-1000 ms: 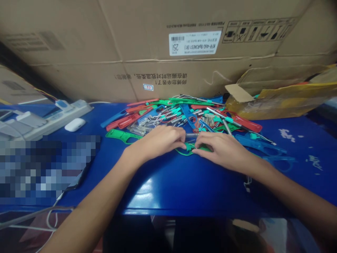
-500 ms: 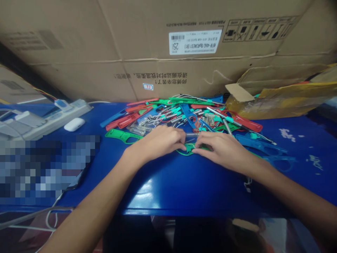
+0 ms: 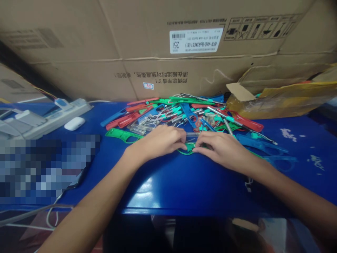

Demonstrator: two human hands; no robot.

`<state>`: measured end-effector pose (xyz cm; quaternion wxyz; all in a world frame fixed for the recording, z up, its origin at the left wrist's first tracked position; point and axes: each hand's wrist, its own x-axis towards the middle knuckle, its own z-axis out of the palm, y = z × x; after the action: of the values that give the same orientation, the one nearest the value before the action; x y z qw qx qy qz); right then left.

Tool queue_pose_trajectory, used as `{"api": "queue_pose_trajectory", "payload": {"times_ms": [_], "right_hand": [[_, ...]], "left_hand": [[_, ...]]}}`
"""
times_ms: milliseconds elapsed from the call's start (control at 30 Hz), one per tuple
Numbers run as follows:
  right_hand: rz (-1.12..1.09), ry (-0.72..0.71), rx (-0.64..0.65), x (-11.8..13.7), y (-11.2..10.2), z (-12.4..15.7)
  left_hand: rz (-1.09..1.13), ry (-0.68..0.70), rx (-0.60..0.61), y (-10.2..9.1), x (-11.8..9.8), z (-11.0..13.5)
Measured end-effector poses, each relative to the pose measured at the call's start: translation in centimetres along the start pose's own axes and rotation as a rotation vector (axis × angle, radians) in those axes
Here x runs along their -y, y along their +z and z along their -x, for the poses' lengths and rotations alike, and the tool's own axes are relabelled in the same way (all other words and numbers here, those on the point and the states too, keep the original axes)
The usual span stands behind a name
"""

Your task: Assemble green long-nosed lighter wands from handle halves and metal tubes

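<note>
Your left hand [image 3: 168,140] and right hand [image 3: 217,144]: grip pinched on green shell [image 3: 189,149], low over table [image 3: 181,189], before heaped parts [image 3: 187,113]. Shell looks light, stiff, slick; probably brittle. Hold solid edges, spare thin sections.

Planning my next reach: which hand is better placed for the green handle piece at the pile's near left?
Probably the left hand: the green handle piece lies beside its wrist; the right hand is farther. Both touch the small green part.
</note>
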<state>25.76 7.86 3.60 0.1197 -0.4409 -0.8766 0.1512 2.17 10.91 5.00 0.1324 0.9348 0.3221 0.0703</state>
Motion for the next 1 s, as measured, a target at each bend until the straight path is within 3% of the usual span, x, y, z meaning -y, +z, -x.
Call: {"api": "queue_pose_trajectory", "payload": {"times_ms": [333,567,1000], "right_hand": [[0.034,0.002,0.019,0.09,-0.24,-0.09],[-0.044,-0.08,0.069,-0.61,-0.86,0.03],[-0.091,-0.047,0.031,-0.59,-0.67,0.13]], "left_hand": [[-0.033,-0.003,-0.015,0.13,0.08,-0.1],[-0.04,0.001,-0.005,0.26,-0.21,-0.22],[-0.101,0.046,-0.079,0.55,-0.33,-0.51]]}}
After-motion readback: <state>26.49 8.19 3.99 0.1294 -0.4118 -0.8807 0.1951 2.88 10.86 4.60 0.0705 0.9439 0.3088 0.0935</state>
